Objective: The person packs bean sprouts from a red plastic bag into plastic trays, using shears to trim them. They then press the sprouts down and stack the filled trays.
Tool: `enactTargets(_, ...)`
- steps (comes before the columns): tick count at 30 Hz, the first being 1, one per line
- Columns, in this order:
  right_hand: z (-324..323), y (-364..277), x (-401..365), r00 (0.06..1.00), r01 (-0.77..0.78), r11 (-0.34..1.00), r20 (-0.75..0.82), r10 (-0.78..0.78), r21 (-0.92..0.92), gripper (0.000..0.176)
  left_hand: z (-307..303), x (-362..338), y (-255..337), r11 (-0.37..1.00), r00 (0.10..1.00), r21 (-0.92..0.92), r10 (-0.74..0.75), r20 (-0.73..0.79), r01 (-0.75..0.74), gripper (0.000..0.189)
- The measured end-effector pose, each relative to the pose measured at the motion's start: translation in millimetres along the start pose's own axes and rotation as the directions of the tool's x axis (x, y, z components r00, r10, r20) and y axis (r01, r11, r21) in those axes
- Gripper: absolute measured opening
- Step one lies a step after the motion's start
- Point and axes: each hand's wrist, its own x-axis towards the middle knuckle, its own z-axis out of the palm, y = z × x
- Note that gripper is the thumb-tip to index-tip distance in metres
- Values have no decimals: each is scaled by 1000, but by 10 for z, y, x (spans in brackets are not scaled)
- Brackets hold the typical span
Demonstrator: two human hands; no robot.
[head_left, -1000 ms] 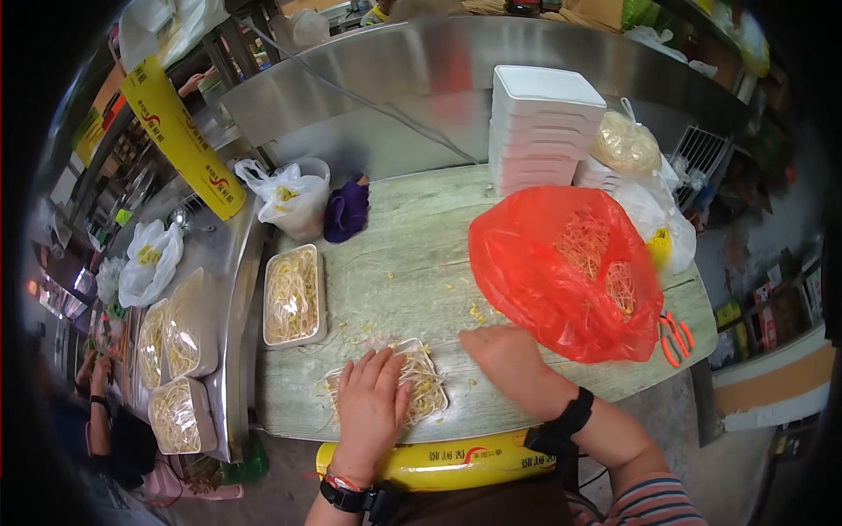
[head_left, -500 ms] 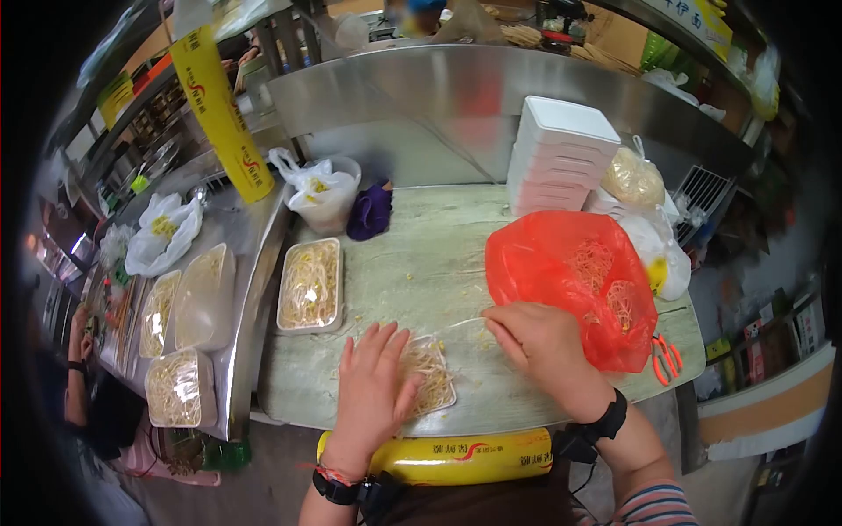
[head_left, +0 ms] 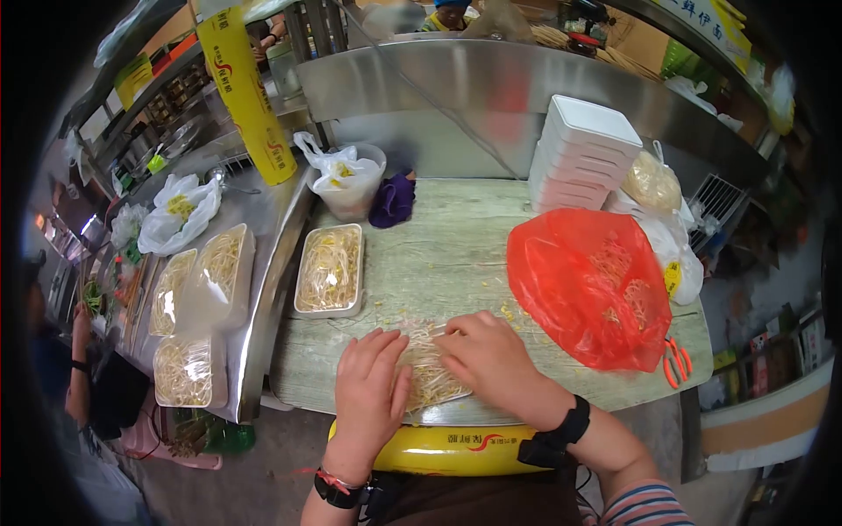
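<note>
Bean sprouts (head_left: 430,368) fill a small white tray (head_left: 456,396) at the near edge of the table. My left hand (head_left: 372,377) lies flat along the tray's left side, fingers together and stretched out, touching the sprouts. From the right, my right hand (head_left: 493,352) reaches over the tray with its fingers curled down onto bean sprouts. Its fingertips are partly hidden. A red plastic bag (head_left: 561,280) with more sprouts inside lies to the right of my right hand. Just below the tray is a yellow roll of cling film (head_left: 430,445).
A wrapped sprout tray (head_left: 330,272) sits left on the table, near a white bucket (head_left: 355,188) and purple cloth (head_left: 394,202). Stacked white trays (head_left: 583,153) stand behind the red bag; orange-handled pliers (head_left: 676,362) lie right. More packed trays (head_left: 184,370) rest on the left steel counter.
My right hand has moved left from beside the tray, where it pinched a sprout strand, onto the sprouts. My left hand stays at the tray. The view has shifted slightly.
</note>
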Motion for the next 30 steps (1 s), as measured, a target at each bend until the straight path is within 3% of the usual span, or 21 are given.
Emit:
enactTargets(4,-292,248,-287,981,-154,985,-106,162,82,23,153,21,21,999,992,39,-21,127,16,44)
enactTargets(5,-319,306,-389,970,-236,966,-35,241,110,25,200,19,22,1000,990,29,-12,137,8,44)
enactTargets(9,-201,363,-679,953,-304,943,53,300,134,32,433,-38,-30,993,970,111,-57,237,31,47)
enactTargets(11,-61,339,-714,984,-176,981,-15,178,83,33,501,-55,-38,991,961,127,-75,265,42,47)
enactTargets(15,59,361,-689,988,-150,986,33,148,75,36,551,-82,-74,990,963,132,-82,256,49,46)
enactTargets(18,187,444,-650,981,-188,978,74,181,93,31,565,-81,-79,989,967,143,-74,243,40,46)
enactTargets(23,303,627,-704,986,-62,998,158,61,1,14,591,-92,-98,988,972,149,-68,226,34,46)
enactTargets(30,-135,923,-850,980,-110,969,140,143,-223,9,595,-94,-97,990,978,135,-61,198,35,44)
